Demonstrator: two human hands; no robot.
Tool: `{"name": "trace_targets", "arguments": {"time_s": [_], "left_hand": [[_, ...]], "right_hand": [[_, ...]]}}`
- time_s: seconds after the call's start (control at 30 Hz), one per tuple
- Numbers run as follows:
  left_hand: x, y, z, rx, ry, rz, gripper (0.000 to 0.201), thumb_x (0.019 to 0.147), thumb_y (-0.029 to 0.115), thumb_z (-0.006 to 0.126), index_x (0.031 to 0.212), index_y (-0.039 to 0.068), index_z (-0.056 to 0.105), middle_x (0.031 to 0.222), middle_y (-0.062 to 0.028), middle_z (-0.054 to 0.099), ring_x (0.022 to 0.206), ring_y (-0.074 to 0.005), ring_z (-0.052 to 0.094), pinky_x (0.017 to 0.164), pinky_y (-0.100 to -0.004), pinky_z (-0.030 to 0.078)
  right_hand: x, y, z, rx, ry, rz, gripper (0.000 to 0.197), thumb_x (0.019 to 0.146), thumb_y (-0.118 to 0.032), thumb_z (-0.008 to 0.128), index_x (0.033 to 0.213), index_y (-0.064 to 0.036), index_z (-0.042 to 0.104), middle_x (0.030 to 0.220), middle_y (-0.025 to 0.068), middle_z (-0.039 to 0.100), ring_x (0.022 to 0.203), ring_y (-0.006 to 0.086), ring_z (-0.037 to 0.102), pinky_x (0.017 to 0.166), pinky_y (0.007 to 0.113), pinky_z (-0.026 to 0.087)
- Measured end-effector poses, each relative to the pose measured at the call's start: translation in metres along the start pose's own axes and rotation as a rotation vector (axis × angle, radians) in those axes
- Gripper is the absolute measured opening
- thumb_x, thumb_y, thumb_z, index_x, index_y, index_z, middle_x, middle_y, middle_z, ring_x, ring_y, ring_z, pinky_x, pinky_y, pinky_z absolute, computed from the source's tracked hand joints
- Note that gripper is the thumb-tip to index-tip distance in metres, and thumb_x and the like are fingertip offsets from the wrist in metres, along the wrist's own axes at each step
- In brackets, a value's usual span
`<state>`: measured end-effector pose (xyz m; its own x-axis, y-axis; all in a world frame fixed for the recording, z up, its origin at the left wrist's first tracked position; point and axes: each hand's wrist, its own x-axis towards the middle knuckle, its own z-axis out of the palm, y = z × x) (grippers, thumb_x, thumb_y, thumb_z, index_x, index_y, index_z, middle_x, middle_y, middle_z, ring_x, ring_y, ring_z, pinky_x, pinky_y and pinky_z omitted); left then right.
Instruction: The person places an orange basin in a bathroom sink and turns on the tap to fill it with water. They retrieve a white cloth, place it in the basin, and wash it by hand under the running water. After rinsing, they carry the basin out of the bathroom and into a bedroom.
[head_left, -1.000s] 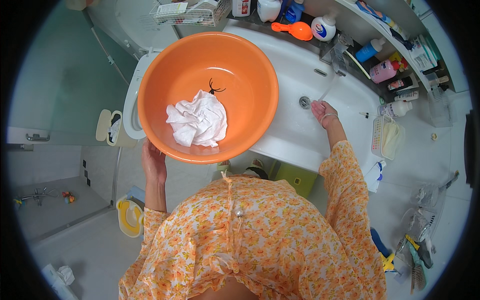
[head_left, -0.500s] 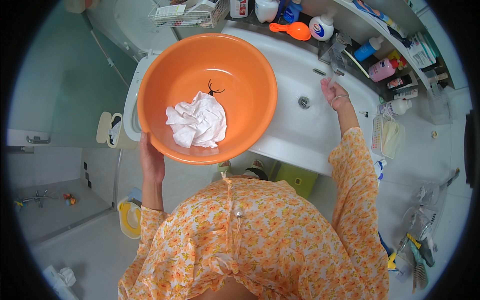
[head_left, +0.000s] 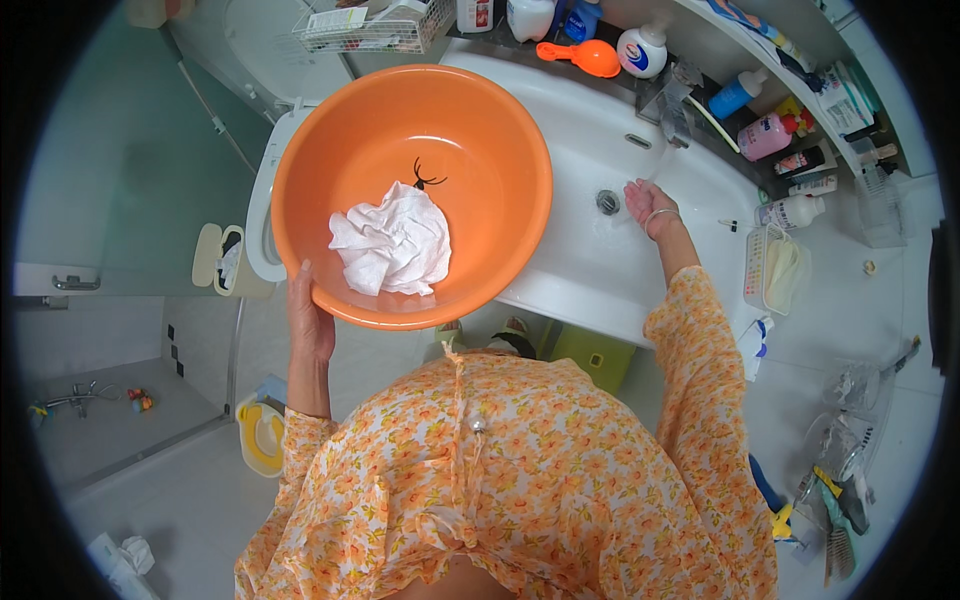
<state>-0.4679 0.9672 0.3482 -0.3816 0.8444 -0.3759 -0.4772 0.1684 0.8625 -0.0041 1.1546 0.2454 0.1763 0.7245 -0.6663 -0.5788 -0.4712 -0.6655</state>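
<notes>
A large orange basin hangs over the left part of the white sink. Inside it lies a crumpled white cloth, beside a black spider-like shape with thin legs. My left hand grips the basin's lower-left rim, thumb on the edge and the other fingers mostly hidden below. Over the sink bowl, close to the drain, my right hand is palm up and holds nothing, its fingers stretched out. The faucet is just beyond that hand, and no stream shows from it.
Bottles, a soap pump and an orange scoop line the sink's back ledge. A shelf curves along the right. A white basket stands right of the sink. The toilet is left of the basin, a green stool below.
My right hand has moved from under the faucet toward me and slightly left, nearer the drain. The basin, cloth and left hand have barely shifted.
</notes>
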Motion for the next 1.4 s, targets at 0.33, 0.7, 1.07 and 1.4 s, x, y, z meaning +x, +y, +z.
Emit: {"name": "trace_targets", "arguments": {"time_s": [0.33, 0.7, 1.07, 1.4], "left_hand": [[-0.002, 0.001, 0.003, -0.019, 0.011, -0.066, 0.05, 0.078, 0.035, 0.049, 0.116, 0.006, 0.034, 0.115, -0.005, 0.041, 0.107, -0.0167, 0.039, 0.092, -0.0301, 0.029], [-0.001, 0.001, 0.001, -0.019, 0.003, -0.087, 0.05, 0.079, 0.034, 0.047, 0.118, 0.005, 0.032, 0.117, -0.0061, 0.04, 0.108, -0.0177, 0.038, 0.091, -0.0308, 0.029], [-0.002, 0.001, 0.0, 0.003, 0.013, -0.108, 0.048, 0.078, 0.036, 0.048, 0.116, 0.007, 0.036, 0.116, -0.0044, 0.042, 0.105, -0.0169, 0.041, 0.09, -0.0305, 0.032], [-0.002, 0.001, -0.002, 0.013, 0.022, -0.101, 0.049, 0.078, 0.036, 0.048, 0.116, 0.007, 0.036, 0.116, -0.0047, 0.042, 0.106, -0.0172, 0.041, 0.09, -0.0304, 0.032]], "right_hand": [[-0.004, -0.028, 0.022, 0.032, -0.077, -0.055, 0.024, 0.079, -0.01, 0.044, 0.1, 0.0011, 0.044, 0.097, 0.0158, 0.052, 0.084, 0.026, 0.055, 0.07, 0.032, 0.049], [0.004, -0.028, 0.013, -0.016, -0.052, -0.06, 0.022, 0.077, -0.009, 0.05, 0.097, -0.0003, 0.048, 0.09, 0.0112, 0.055, 0.083, 0.0238, 0.055, 0.073, 0.033, 0.047], [0.001, -0.007, -0.003, -0.074, 0.003, 0.001, 0.023, 0.078, -0.013, 0.046, 0.097, 0.0006, 0.047, 0.089, 0.0121, 0.056, 0.083, 0.0252, 0.055, 0.072, 0.033, 0.047], [-0.005, -0.042, 0.02, 0.105, -0.059, -0.028, 0.023, 0.082, -0.013, 0.04, 0.098, 0.0021, 0.046, 0.091, 0.0153, 0.054, 0.085, 0.0278, 0.055, 0.073, 0.032, 0.048]]}}
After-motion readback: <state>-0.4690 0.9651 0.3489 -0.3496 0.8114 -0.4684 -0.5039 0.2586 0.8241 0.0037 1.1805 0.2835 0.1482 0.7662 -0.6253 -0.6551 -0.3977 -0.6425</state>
